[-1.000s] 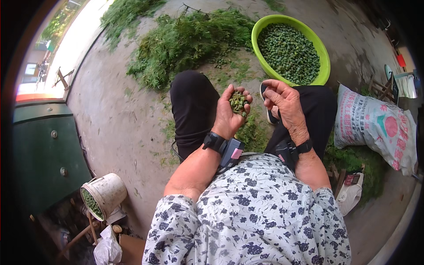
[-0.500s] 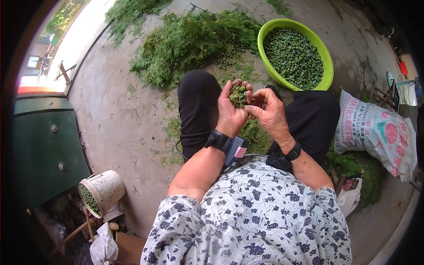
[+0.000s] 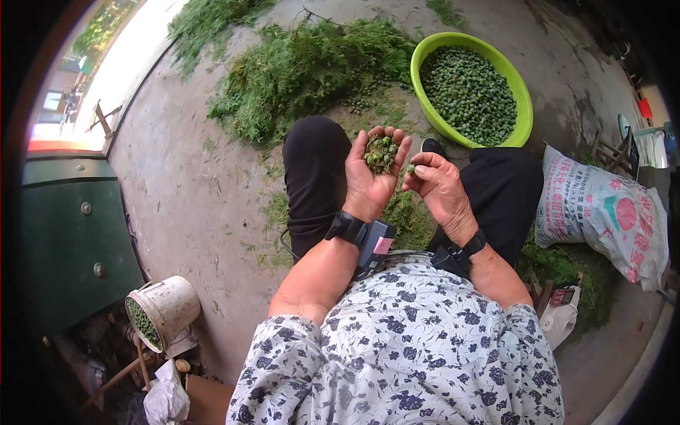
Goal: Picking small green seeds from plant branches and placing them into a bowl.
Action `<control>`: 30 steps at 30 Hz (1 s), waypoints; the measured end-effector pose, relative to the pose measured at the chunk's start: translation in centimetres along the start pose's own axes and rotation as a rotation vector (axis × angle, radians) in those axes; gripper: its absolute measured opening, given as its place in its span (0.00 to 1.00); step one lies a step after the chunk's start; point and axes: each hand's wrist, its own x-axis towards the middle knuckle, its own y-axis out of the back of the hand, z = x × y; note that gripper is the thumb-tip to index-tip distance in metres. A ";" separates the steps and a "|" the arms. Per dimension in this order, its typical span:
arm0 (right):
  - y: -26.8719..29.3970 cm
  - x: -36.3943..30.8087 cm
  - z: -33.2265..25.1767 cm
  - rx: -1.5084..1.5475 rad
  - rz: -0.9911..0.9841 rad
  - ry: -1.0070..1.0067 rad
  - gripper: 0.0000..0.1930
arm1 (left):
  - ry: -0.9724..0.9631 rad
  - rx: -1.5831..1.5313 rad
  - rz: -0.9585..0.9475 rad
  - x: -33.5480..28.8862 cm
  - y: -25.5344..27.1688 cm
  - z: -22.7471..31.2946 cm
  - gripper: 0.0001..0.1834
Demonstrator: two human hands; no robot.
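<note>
My left hand (image 3: 365, 190) is cupped palm up between my knees, its fingers curled round a handful of small green cones (image 3: 380, 156) mixed with brownish-green bits of foliage. Just to its right, my right hand (image 3: 443, 191) pinches one small green cone (image 3: 411, 169) between thumb and forefinger, a little apart from the left palm. Beyond my right knee, a lime-green basin (image 3: 525, 113) is filled with many such cones. A big heap of feathery evergreen branches (image 3: 304, 74) lies on the ground past my left knee.
Scattered green sprigs (image 3: 407, 219) litter the concrete floor (image 3: 191, 184) between my legs. At right a printed white woven sack (image 3: 602, 212) leans near more greenery. A white bucket (image 3: 173, 304) holding cones lies tilted at lower left, below a dark green panel (image 3: 78, 241).
My right hand has drawn away from the left palm, to the right, with a small green cone in its fingertips. The left hand has opened slightly, showing more of its handful.
</note>
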 end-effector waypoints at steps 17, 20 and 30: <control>-2.3 0.1 -1.7 -0.894 0.101 0.453 0.10 | 0.092 0.023 -0.150 -0.3 1.0 0.3 0.16; -2.6 0.2 -1.3 -1.017 0.105 0.530 0.12 | 0.081 0.028 -0.129 -0.3 1.0 0.0 0.16; -2.5 0.3 -0.8 -1.120 0.124 0.591 0.10 | 0.099 0.066 -0.079 -0.3 0.9 -0.4 0.17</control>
